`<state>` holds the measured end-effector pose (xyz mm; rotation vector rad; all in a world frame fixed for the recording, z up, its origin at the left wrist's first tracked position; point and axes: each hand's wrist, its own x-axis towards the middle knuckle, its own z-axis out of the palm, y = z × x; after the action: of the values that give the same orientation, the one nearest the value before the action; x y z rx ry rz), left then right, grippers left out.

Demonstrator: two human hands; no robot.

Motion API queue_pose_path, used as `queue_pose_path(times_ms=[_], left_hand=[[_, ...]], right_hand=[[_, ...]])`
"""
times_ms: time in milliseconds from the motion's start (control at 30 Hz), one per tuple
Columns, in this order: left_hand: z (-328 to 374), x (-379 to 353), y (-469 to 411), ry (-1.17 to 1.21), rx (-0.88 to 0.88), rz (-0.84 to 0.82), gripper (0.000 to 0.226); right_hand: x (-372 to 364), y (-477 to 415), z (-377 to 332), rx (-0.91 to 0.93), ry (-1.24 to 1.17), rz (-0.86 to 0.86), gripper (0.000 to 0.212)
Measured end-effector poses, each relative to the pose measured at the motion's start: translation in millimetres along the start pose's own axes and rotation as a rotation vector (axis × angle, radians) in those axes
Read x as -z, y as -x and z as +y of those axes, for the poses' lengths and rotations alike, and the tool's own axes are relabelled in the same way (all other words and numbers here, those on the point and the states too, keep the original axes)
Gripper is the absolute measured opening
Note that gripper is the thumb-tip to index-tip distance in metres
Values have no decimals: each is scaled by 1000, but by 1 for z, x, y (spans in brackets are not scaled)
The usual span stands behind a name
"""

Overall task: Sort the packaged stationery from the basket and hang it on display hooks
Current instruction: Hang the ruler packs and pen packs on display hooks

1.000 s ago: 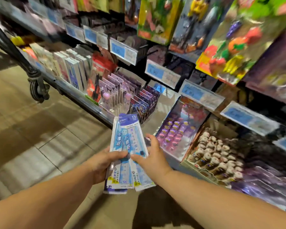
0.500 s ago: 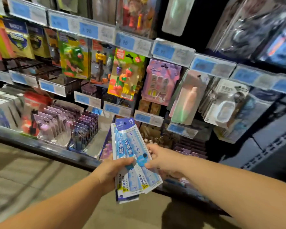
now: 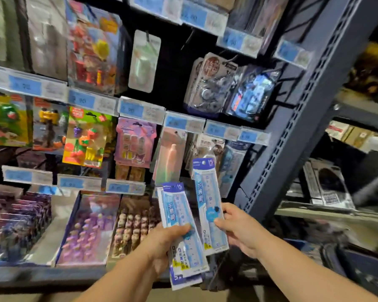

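Shop racking fills the view, braced at right by a dark perforated upright (image 3: 297, 131), as a person sorts ruler packs for hanging. Rows of carded goods hang from hooks, among them a fruit-eraser pack (image 3: 85, 138) and a pink card (image 3: 135, 144). Trays of small figures (image 3: 90, 232) sit on the shelf below, and blue price labels (image 3: 131, 110) run along each rail.

The left hand (image 3: 164, 243) grips the remaining bundle of ruler packs (image 3: 181, 236), thumb across the front and fingers curled behind. The right hand (image 3: 238, 227) pinches a single ruler pack (image 3: 207, 205) by its lower half between thumb and fingers.

Half a second ago both hands held the packs together as one fan. Now the single pack has been drawn clear of the bundle and lifted, so its top stands above the others, in front of the bottom row of hanging goods near the upright. The view has also swung up from the floor and low trays to the hook rows.

This suggests sorting has given way to hanging, with the first pack singled out. A pale blue pack (image 3: 234, 162) hanging just behind it looks like similar stock, probably marking the intended hook. The hook itself is hidden, and motion blur makes the pack's hang-hole unclear. No basket can be made out for certain.
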<state>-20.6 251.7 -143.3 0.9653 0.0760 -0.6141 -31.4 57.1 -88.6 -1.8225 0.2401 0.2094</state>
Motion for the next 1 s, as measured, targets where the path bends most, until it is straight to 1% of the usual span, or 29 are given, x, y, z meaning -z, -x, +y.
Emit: queue_pose_path(times_ms=[67,167,233,300,500,600,667,767,800,900,967,1000], left_hand=[[0,-10,-4,9,-18,37,36],[2,-22,-6,3,-19,26,37],[4,-25,-6,4,-4,9,36],[7,-26,-8,7,10,-8,39],[7,-25,-12,-17,44,-66,55],[4,-27,-18,-71,3,2,51],[2,-29,-16,-85,-17,41,40],[-1,-30,-11,-111,-25,16,50],[-3,-29,-9,-109,-52,1,47],[-2,-26,-4,-107,-54,-34,35],[1,-26,-3,-44,-18,-71,39],[7,-29,-2,-16,24,-53,40]], right_hand=[[15,0,-2,39,-127,124,24],[30,-7,-2,110,-269,271,22],[35,-14,-4,138,-309,361,22],[38,-19,-6,169,-320,418,20],[45,-36,-9,180,-321,482,21],[51,-43,-11,179,-329,486,21],[55,-47,-12,184,-331,480,22],[59,-51,-13,194,-293,498,22],[59,-52,-13,198,-284,505,24],[57,-59,-11,193,-290,544,29],[55,-66,-10,176,-282,563,29],[55,-71,-10,172,-268,576,28]])
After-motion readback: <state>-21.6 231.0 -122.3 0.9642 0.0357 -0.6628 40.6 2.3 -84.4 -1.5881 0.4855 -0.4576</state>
